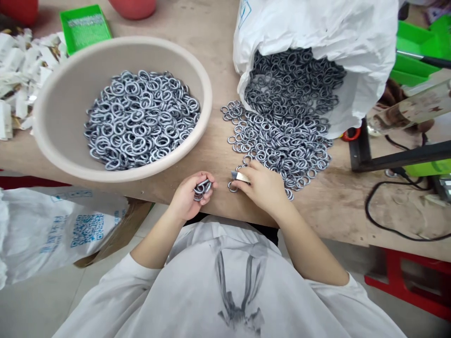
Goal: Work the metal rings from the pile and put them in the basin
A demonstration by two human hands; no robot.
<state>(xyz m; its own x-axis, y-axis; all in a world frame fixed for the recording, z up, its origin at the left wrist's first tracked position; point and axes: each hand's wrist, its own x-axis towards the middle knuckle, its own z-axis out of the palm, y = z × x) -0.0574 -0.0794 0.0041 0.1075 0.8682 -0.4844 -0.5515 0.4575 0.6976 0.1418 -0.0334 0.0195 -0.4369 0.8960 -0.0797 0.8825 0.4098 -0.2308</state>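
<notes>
My left hand (pixel 187 196) is closed round several grey rings (pixel 202 188) at the table's front edge. To its right, my right hand (pixel 266 184) is closed on a small flat metal blade (pixel 242 177), its dark end pointing left. A single ring (pixel 232 187) lies by that hand's fingertips; whether they touch it I cannot tell. Just beyond my right hand, a heap of loose grey rings (pixel 282 138) spreads from the mouth of a white sack (pixel 317 23) lying on its side. Beyond my left hand, a wide beige basin (pixel 123 174) holds many more rings.
Green trays stand at the far left (pixel 65 28) and far right (pixel 410 75). White pieces (pixel 21 70) are piled left of the basin. A dark metal frame (pixel 398 159) and a black cable (pixel 369 211) occupy the right side. Another printed sack (pixel 59 230) is below, left.
</notes>
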